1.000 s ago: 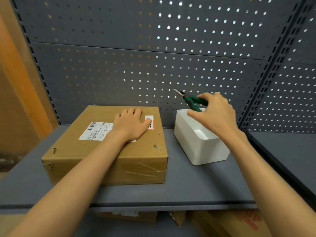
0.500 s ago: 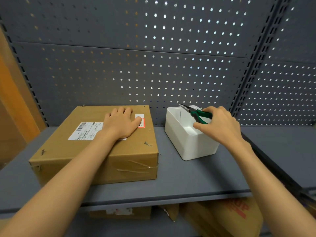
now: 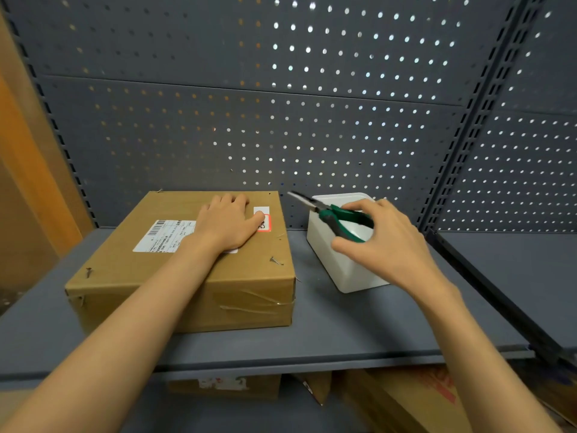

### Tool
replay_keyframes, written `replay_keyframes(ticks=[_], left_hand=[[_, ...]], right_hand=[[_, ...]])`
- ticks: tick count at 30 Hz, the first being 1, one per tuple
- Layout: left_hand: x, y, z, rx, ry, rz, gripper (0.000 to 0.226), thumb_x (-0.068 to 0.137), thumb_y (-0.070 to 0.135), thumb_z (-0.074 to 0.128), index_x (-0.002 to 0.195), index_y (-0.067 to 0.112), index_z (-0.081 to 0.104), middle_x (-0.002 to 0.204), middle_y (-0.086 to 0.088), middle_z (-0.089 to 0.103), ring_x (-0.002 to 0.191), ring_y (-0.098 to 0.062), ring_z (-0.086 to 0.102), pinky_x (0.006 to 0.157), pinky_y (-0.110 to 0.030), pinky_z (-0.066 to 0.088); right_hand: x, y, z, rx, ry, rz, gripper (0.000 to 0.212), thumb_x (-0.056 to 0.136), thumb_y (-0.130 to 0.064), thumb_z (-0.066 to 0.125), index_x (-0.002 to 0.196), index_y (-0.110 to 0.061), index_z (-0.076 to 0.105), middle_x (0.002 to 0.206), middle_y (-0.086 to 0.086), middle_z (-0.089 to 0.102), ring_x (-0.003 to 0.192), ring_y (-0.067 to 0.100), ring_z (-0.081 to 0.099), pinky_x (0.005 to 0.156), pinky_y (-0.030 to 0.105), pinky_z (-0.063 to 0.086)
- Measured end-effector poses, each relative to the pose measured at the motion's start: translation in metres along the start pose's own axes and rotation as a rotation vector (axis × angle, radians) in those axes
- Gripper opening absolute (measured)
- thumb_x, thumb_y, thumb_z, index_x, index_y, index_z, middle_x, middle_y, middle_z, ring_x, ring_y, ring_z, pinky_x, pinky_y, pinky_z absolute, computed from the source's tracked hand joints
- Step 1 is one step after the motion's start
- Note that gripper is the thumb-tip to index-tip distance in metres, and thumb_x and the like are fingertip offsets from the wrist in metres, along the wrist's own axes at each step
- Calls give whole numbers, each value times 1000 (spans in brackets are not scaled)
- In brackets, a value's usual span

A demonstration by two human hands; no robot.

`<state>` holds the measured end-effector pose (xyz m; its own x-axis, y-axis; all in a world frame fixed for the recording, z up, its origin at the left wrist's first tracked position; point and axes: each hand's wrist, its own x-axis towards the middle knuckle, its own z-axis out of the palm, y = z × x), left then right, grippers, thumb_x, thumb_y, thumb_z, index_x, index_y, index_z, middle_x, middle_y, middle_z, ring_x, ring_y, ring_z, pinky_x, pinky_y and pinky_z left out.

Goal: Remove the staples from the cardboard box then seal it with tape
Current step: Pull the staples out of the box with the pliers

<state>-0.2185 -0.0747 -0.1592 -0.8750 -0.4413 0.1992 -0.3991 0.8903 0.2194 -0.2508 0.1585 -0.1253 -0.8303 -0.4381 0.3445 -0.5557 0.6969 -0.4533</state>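
A brown cardboard box [image 3: 131, 276] with a white shipping label lies flat on the grey shelf. Bent staples stick up at its corners, one at the near right [image 3: 275, 260] and one at the near left [image 3: 89, 271]. My left hand [image 3: 226, 225] presses palm-down on the box top, fingers spread. My right hand [image 3: 382, 242] holds green-handled pliers [image 3: 338, 218] over the white bin, their metal jaws pointing left toward the box's far right corner. Clear tape wrinkles across the box's front face.
A white plastic bin [image 3: 346, 273] stands right of the box, against the perforated back panel [image 3: 281, 120]. The grey shelf [image 3: 343, 332] has bare surface in front and to the right. Cardboard boxes [image 3: 406, 398] sit on the level below. A brown wall is at the left.
My right hand has brought the pliers down from above the bin and shifted them left toward the box. My left hand has stayed flat on the box.
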Motion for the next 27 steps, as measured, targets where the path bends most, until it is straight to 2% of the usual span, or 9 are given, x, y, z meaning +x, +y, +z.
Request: replay_keyframes(ticks=[1, 4, 8, 13, 16, 19, 22, 25, 27], left_hand=[[0, 0, -1, 1, 5, 4, 48, 94, 44, 36, 130, 14, 46, 135, -10, 46, 124, -29, 39, 101, -38, 30], [-4, -3, -7, -1, 2, 8, 45, 95, 41, 38, 125, 9, 50, 128, -13, 50, 119, -30, 43, 95, -36, 34], [-19, -6, -10, -63, -30, 36, 44, 97, 36, 38, 130, 9, 48, 130, -15, 51, 120, -32, 44, 95, -38, 36], [-55, -1, -13, -110, 2, 90, 42, 98, 35, 36, 131, 14, 48, 128, -10, 52, 118, -28, 44, 97, -37, 37], [-82, 0, -14, -97, 41, 108, 41, 97, 38, 36, 130, 17, 49, 127, -4, 52, 116, -25, 46, 95, -35, 35], [-105, -2, -8, 11, 144, 131, 58, 92, 51, 19, 129, 20, 49, 132, 2, 52, 119, -19, 46, 96, -32, 32], [-116, -1, -6, 72, 171, 139, 75, 84, 62, 9, 131, 21, 51, 136, 2, 52, 124, -18, 46, 100, -32, 31], [-117, -1, -5, 107, 172, 158, 86, 79, 75, 12, 131, 19, 52, 136, 0, 52, 124, -20, 47, 100, -35, 33], [-117, -2, -4, 138, 163, 164, 90, 76, 80, 15, 129, 19, 54, 133, 0, 55, 121, -21, 50, 99, -36, 36]], right_hand=[[-3, -6, 4, 16, -12, -25, 43, 71, -43, 65, 112, -39, 53, 99, -12, 48, 86, 10, 48, 64, 21, 36], [-5, -17, 17, 58, -26, -60, 45, 70, -44, 65, 113, -39, 54, 103, -10, 51, 97, 13, 54, 75, 29, 41], [-9, -20, 21, 66, -54, -78, 47, 70, -44, 65, 115, -39, 53, 99, -12, 48, 88, 10, 46, 72, 26, 33], [-19, -18, 15, 132, -60, -115, 47, 67, -40, 67, 113, -38, 56, 96, -11, 49, 86, 6, 45, 73, 26, 36], [-26, -20, 13, 122, -55, -123, 52, 64, -47, 63, 115, -40, 54, 95, -13, 47, 82, 3, 44, 71, 26, 35], [-38, -18, 6, 127, -98, -146, 54, 62, -48, 60, 115, -43, 52, 97, -16, 46, 78, -5, 44, 68, 22, 36], [-50, -12, -2, 78, -136, -168, 53, 66, -46, 63, 117, -45, 49, 98, -19, 45, 79, -12, 41, 63, 11, 29], [-58, -10, -7, 19, -162, -164, 57, 62, -56, 57, 117, -49, 46, 99, -20, 44, 83, -4, 43, 64, 7, 26], [-61, -11, -9, -33, -186, -156, 60, 60, -58, 55, 119, -50, 45, 101, -19, 44, 89, 2, 43, 64, 10, 28]])
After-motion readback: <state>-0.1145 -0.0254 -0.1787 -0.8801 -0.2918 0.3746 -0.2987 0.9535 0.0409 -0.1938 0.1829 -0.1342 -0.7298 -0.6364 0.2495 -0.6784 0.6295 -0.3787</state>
